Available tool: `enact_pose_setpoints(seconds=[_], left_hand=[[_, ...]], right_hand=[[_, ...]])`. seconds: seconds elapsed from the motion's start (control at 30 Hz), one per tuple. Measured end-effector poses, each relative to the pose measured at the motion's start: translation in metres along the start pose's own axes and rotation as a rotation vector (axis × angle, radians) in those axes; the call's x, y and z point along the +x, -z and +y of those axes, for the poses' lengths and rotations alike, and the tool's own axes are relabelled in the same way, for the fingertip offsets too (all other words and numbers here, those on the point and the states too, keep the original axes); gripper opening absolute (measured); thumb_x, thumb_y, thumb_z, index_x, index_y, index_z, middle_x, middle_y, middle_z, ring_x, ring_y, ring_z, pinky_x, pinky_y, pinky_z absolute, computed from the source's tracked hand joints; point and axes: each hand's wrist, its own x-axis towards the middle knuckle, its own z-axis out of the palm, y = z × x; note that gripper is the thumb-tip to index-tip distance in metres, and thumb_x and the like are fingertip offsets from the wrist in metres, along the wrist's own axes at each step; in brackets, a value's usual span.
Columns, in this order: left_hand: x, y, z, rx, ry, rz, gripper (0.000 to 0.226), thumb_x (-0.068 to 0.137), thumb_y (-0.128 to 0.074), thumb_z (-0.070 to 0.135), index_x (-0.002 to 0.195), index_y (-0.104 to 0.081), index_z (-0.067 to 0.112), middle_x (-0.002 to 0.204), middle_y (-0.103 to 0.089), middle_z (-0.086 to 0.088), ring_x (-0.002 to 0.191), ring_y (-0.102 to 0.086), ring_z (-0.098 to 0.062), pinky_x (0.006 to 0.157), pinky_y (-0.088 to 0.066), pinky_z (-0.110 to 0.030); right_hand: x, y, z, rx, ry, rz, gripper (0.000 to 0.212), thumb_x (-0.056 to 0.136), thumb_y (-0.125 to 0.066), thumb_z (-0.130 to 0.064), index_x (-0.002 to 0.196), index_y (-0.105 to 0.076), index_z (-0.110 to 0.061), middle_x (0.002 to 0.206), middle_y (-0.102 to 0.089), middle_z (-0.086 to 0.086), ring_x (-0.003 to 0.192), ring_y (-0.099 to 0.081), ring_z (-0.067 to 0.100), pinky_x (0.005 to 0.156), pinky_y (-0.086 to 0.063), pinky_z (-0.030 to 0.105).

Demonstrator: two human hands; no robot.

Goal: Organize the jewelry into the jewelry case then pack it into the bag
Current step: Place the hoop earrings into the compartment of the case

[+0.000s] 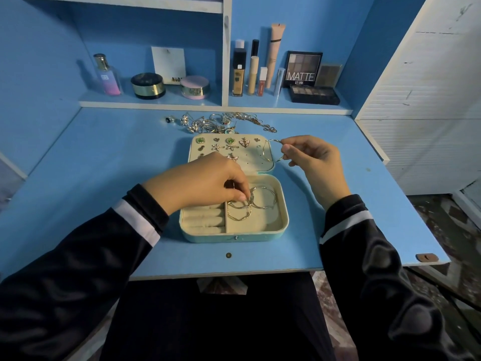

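Dark sleeves with a white stripe, left sleeve [78, 269] and right sleeve [377, 269], fill the bottom of the head view and reach over the near edge of the blue desk [104, 165].

The jewelry case [234, 237] lies open at desk centre, teal outside and cream inside, with its lid flat on the far side.

- Left hand [203, 183]: it reaches into the case base with the fingers curled down. The fingertips pinch the stacked hoops [273, 201] in the big right compartment. A wavy gold one lies nearest the front, with silver ones overlapping behind it.
- The ring rolls [203, 217] sit in the left compartment, just beside the hoops.
- Right hand [312, 157]: it is raised over the right edge of the lid. Thumb and fingers pinch a thin gold hoop [265, 151], which stands upright just above the lid corner.
- The lid panel [257, 162] carries stud earrings [229, 148] in rows: green stones, flowers, hearts. Part of the lower row is hidden by the left hand.
- A loose jewelry pile [221, 123] of rings, chains and pendants lies on the desk just behind the lid.

On the back shelf are a perfume bottle [106, 74], two round jars, tubes, and a MATTE palette [302, 69] leaning upright.
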Motion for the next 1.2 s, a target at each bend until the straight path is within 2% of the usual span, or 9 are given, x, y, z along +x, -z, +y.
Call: enact_pose_setpoints(seconds=[0.1,0.2,0.3,0.4,0.53,0.67,0.8,0.97,1.2], left_hand=[[-0.002,0.0,-0.002,-0.034,-0.026,0.064,0.012,0.088,-0.073,0.026,0.097,-0.077,0.031,0.091,-0.067,0.017,0.085,-0.058,0.004,0.072,-0.04,-0.009],[-0.004,0.001,-0.007,-0.097,-0.06,0.223,0.012,0.087,-0.073,0.021,0.099,-0.077,0.024,0.092,-0.067,0.015,0.089,-0.061,-0.001,0.081,-0.046,-0.012],[-0.003,-0.001,-0.021,-0.083,-0.078,0.425,0.015,0.089,-0.071,0.021,0.103,-0.075,0.022,0.098,-0.065,0.013,0.093,-0.06,-0.001,0.085,-0.042,-0.008],[-0.004,-0.003,-0.037,-0.06,0.015,0.515,0.023,0.093,-0.066,0.027,0.115,-0.069,0.025,0.117,-0.061,0.01,0.104,-0.056,-0.002,0.091,-0.035,-0.004],[-0.005,-0.007,-0.047,-0.021,0.134,0.516,0.038,0.094,-0.062,0.032,0.131,-0.061,0.022,0.141,-0.051,0.005,0.126,-0.049,-0.011,0.107,-0.034,-0.023],[-0.006,-0.008,-0.047,-0.045,0.246,0.456,0.047,0.096,-0.057,0.038,0.141,-0.052,0.023,0.154,-0.037,0.008,0.139,-0.037,-0.012,0.107,-0.023,-0.022],[-0.006,-0.009,-0.045,-0.071,0.279,0.427,0.05,0.098,-0.054,0.041,0.144,-0.047,0.023,0.158,-0.029,0.011,0.141,-0.033,-0.011,0.11,-0.022,-0.025],[-0.006,-0.009,-0.046,-0.083,0.278,0.421,0.051,0.097,-0.054,0.041,0.144,-0.047,0.023,0.159,-0.029,0.01,0.144,-0.031,-0.012,0.117,-0.024,-0.034],[-0.005,-0.009,-0.049,-0.089,0.276,0.419,0.05,0.098,-0.054,0.041,0.144,-0.047,0.023,0.159,-0.028,0.011,0.143,-0.033,-0.013,0.116,-0.026,-0.034]], right_hand=[[0.0,0.001,0.0,0.035,0.001,-0.006,0.01,0.088,-0.067,-0.002,0.092,-0.072,-0.01,0.074,-0.07,-0.004,0.07,-0.062,0.011,0.065,-0.05,0.022],[-0.001,0.003,0.001,0.06,0.002,-0.029,0.01,0.088,-0.066,-0.002,0.092,-0.072,-0.009,0.074,-0.07,-0.003,0.069,-0.061,0.012,0.065,-0.05,0.022],[-0.001,0.005,-0.002,0.086,-0.006,-0.091,0.009,0.088,-0.066,-0.002,0.091,-0.072,-0.008,0.074,-0.07,-0.002,0.067,-0.061,0.011,0.064,-0.049,0.021],[0.0,0.006,-0.007,0.083,-0.008,-0.202,0.011,0.087,-0.066,0.0,0.089,-0.072,-0.008,0.076,-0.071,-0.001,0.067,-0.061,0.012,0.063,-0.049,0.022],[-0.002,0.007,-0.018,-0.052,0.004,-0.388,0.008,0.086,-0.067,0.0,0.088,-0.072,-0.007,0.076,-0.071,0.001,0.068,-0.062,0.011,0.064,-0.047,0.021],[-0.004,0.007,-0.034,-0.199,-0.006,-0.598,0.008,0.085,-0.069,-0.001,0.089,-0.073,-0.007,0.079,-0.073,0.001,0.072,-0.065,0.008,0.07,-0.049,0.015],[-0.002,0.005,-0.042,-0.481,0.063,-0.761,0.01,0.086,-0.071,-0.008,0.09,-0.076,-0.016,0.083,-0.074,-0.005,0.077,-0.067,0.009,0.075,-0.052,0.022],[-0.001,-0.005,-0.041,-0.668,0.123,-0.821,0.011,0.084,-0.074,-0.011,0.088,-0.079,-0.02,0.079,-0.072,-0.011,0.069,-0.058,0.003,0.065,-0.039,0.011],[-0.001,-0.01,-0.04,-0.736,0.083,-0.815,0.014,0.082,-0.076,-0.013,0.087,-0.079,-0.025,0.079,-0.073,-0.013,0.072,-0.061,0.002,0.067,-0.041,0.011]])
